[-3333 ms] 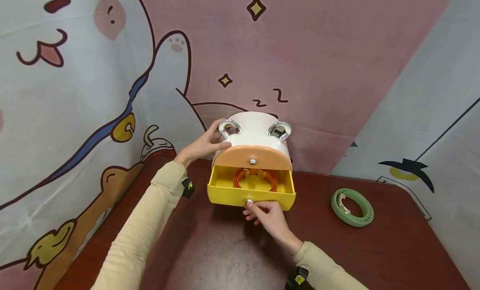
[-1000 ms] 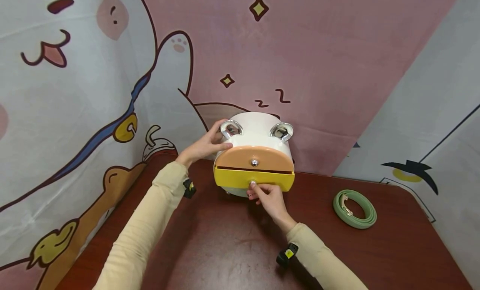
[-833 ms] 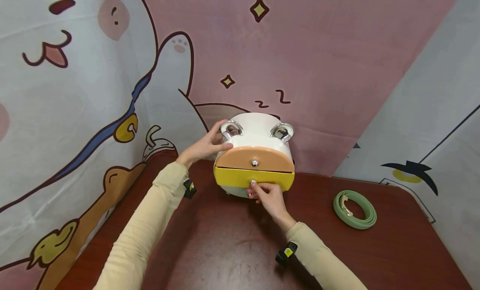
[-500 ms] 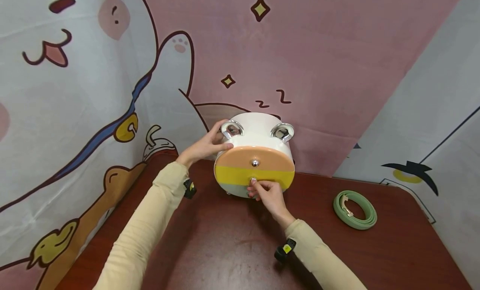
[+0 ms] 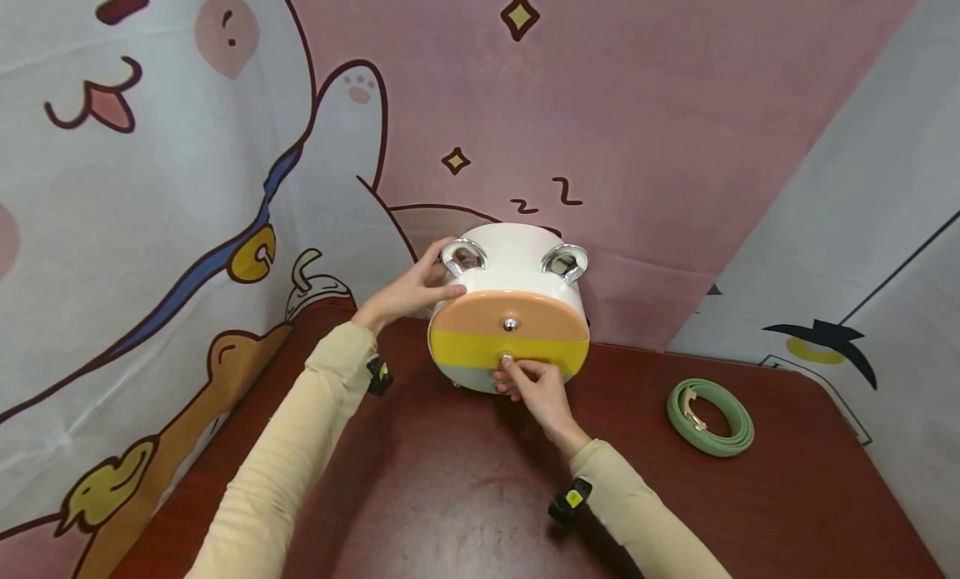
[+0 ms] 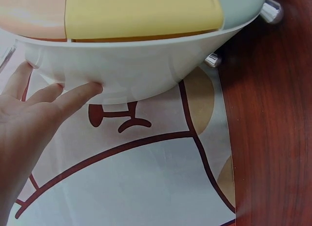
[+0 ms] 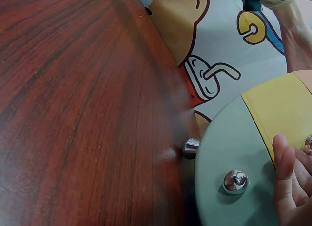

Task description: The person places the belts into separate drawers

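A small white drawer cabinet point(image 5: 513, 258) with two chrome rings on top stands on the table near the back wall. Its rounded front has an orange drawer point(image 5: 468, 315), a yellow drawer point(image 5: 457, 350) and a grey-green drawer point(image 5: 461, 376), all sitting level. My right hand point(image 5: 543, 400) pinches the silver knob of the yellow drawer between thumb and finger. The knob of the grey-green drawer point(image 7: 236, 181) shows in the right wrist view. My left hand point(image 5: 405, 296) rests on the cabinet's left side, fingers point(image 6: 80, 96) extended against the white wall, thumb at the front's upper edge.
A coiled green belt point(image 5: 710, 418) with a gold buckle lies to the right on the brown wooden table point(image 5: 442, 496). A cartoon-printed cloth point(image 5: 637, 162) hangs close behind the cabinet. Short chrome feet point(image 6: 272, 11) hold the cabinet up.
The yellow drawer was pulled out with a coiled orange-red belt inside. My right hand has pushed it in by its knob, hiding that belt. My left hand has stayed on the cabinet.
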